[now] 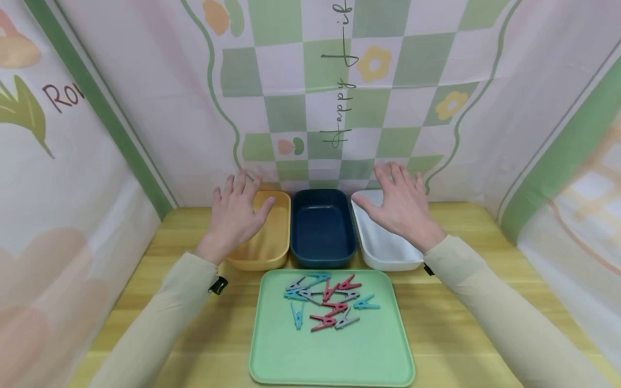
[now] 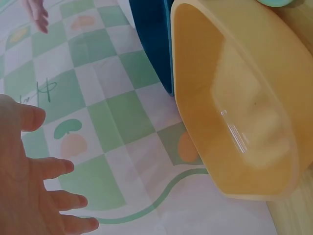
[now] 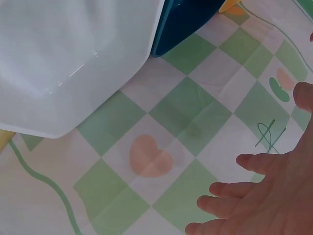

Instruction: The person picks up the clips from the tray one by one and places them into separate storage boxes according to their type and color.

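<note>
In the head view my left hand (image 1: 236, 215), fingers spread, is over the yellow bin (image 1: 278, 237); my right hand (image 1: 401, 207) is spread over the white bin (image 1: 388, 253). Neither hand holds anything. Between those two stands a dark blue bin (image 1: 323, 229) with nothing inside. On the green tray (image 1: 330, 361) in front lie several clothespins in red (image 1: 323, 322), blue (image 1: 298, 315) and grey (image 1: 346, 320). The left wrist view shows the left hand (image 2: 34, 181) beside the yellow bin (image 2: 234, 112), and the right wrist view shows the right hand (image 3: 266, 196) apart from the white bin (image 3: 73, 58).
A wooden table (image 1: 218, 334) carries the bins and tray. Behind the bins rises a checkered cloth (image 1: 325, 113) with printed flowers and writing; printed cloth also hangs at the left (image 1: 63, 188) and right (image 1: 572, 161) sides.
</note>
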A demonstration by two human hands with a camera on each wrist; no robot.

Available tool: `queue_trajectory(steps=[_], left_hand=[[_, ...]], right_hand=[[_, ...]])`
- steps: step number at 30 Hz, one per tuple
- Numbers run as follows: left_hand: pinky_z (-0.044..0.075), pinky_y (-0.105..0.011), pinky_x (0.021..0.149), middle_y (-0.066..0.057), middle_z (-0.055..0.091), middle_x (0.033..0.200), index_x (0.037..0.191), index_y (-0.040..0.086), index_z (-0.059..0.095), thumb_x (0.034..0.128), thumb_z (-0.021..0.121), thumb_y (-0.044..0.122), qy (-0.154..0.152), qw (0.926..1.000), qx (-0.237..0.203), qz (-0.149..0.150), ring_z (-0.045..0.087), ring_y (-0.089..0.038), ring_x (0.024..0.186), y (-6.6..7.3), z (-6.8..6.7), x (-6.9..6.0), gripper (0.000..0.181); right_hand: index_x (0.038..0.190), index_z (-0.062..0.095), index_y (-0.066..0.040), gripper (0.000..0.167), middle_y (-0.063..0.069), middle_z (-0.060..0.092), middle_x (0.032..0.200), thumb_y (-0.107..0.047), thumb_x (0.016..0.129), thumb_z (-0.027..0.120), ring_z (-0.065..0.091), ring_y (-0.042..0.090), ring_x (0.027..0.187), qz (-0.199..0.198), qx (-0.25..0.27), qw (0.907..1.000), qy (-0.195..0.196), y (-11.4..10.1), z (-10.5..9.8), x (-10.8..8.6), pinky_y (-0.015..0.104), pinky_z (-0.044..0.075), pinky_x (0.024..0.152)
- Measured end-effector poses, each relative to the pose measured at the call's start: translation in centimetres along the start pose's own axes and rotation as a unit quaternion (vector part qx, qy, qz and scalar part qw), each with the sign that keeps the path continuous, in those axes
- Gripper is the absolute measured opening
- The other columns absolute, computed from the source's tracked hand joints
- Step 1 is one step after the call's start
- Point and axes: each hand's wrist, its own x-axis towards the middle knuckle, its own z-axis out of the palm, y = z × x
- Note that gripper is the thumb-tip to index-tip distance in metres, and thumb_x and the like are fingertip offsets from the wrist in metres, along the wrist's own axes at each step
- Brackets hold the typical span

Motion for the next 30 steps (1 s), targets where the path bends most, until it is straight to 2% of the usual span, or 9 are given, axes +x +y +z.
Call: queue_trajectory(steps=[4, 11, 18, 23, 26, 30], left_hand=[[0.015, -0.076, 0.12, -0.021, 0.018, 0.173, 0.163, 0.014, 0.039, 0.1069, 0.037, 0.065, 0.001, 1.0, 0.002, 0.001, 0.015, -0.05, 0.156, -0.1, -0.1, -0.2, 0.076], [0.018, -0.075, 0.121, -0.023, 0.021, 0.172, 0.162, 0.014, 0.042, 0.1074, 0.038, 0.064, -0.016, 0.9998, -0.01, -0.002, 0.019, -0.05, 0.155, -0.1, 0.0, -0.7, 0.075], [0.021, -0.074, 0.12, -0.022, 0.026, 0.17, 0.163, 0.015, 0.041, 0.1076, 0.039, 0.063, -0.006, 0.9997, -0.024, 0.004, 0.023, -0.048, 0.154, -0.2, 0.2, -1.1, 0.073], [0.021, -0.075, 0.12, -0.021, 0.025, 0.171, 0.164, 0.015, 0.04, 0.1077, 0.04, 0.063, -0.012, 0.9995, -0.028, 0.007, 0.023, -0.049, 0.154, -0.3, 0.5, -1.6, 0.073], [0.022, -0.076, 0.118, -0.022, 0.025, 0.171, 0.163, 0.014, 0.04, 0.1083, 0.04, 0.062, -0.012, 0.9994, -0.031, 0.01, 0.023, -0.05, 0.153, -0.3, 0.6, -1.8, 0.073], [0.023, -0.076, 0.118, -0.022, 0.025, 0.171, 0.164, 0.015, 0.038, 0.1093, 0.039, 0.061, -0.013, 0.9992, -0.035, 0.016, 0.024, -0.051, 0.153, -0.3, 0.9, -2.1, 0.071]], right_hand=[[0.165, 0.034, -0.01, 0.097, 0.03, 0.027, 0.166, -0.08, 0.097, 0.044, 0.02, 0.052, 0.153, 0.002, -0.001, 1.0, 0.001, 0.0, 0.2, -0.3, 0.08, 0.006, 0.118], [0.162, 0.039, -0.008, 0.099, 0.028, 0.027, 0.167, -0.082, 0.096, 0.042, 0.019, 0.049, 0.154, 0.0, 0.004, 1.0, 0.008, -0.2, 0.3, -0.9, 0.078, 0.005, 0.12], [0.157, 0.045, -0.003, 0.094, 0.029, 0.034, 0.163, -0.075, 0.097, 0.053, 0.028, 0.048, 0.15, -0.032, 0.006, 0.9983, 0.048, -0.4, 0.4, -1.3, 0.077, 0.018, 0.116], [0.154, 0.048, -0.002, 0.091, 0.03, 0.035, 0.162, -0.071, 0.096, 0.059, 0.031, 0.047, 0.149, -0.053, 0.008, 0.996, 0.072, -0.7, 0.6, -1.9, 0.076, 0.023, 0.114], [0.154, 0.049, -0.001, 0.09, 0.029, 0.033, 0.164, -0.069, 0.096, 0.06, 0.031, 0.048, 0.149, -0.057, 0.009, 0.9959, 0.07, -1.0, 0.6, -2.3, 0.074, 0.023, 0.116], [0.153, 0.048, -0.001, 0.088, 0.029, 0.028, 0.166, -0.068, 0.098, 0.06, 0.032, 0.052, 0.148, -0.053, 0.011, 0.9974, 0.048, -1.4, 0.8, -3.0, 0.073, 0.02, 0.119]])
